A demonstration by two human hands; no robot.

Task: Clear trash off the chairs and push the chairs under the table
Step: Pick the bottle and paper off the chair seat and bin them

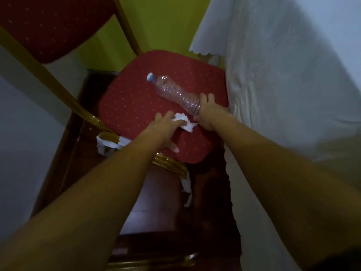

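wall [23, 133]: pale surface along the far left edge of the view.
chair back [48, 26]: red dotted padding at upper left, held by a gold frame [58, 89] that runs down to the seat corner.
paper scraps [109, 145]: white torn pieces hanging at the gold frame by the seat's near left corner; another strip [187, 190] dangles below the seat's front edge.
floor [156, 202]: dark reddish boards under and around the chair.
seat [132, 98]: red cushion with small pale dots, its right edge tucked against the hanging cloth.
left hand [166, 126]: reaching onto the near part of the seat, palm down, fingers spread and laid over the tissue; thumb points back toward the seat's front edge.
tissue [185, 123]: crumpled white wad on the seat, partly under the left fingers, between the two hands.
bottle [173, 90]: clear crushed plastic, lying on its side across the middle of the seat, pale blue cap [150, 76] toward the chair back, base toward the right hand.
right hand [207, 112]: at the seat's right side, fingers curled around the base end of the bottle; how firm the grip is, cannot tell.
tablecloth [283, 75]: white, creased, with a scalloped hem, draping down the whole right side beside the chair.
backdrop [160, 26]: yellow-green surface behind the chair, top centre.
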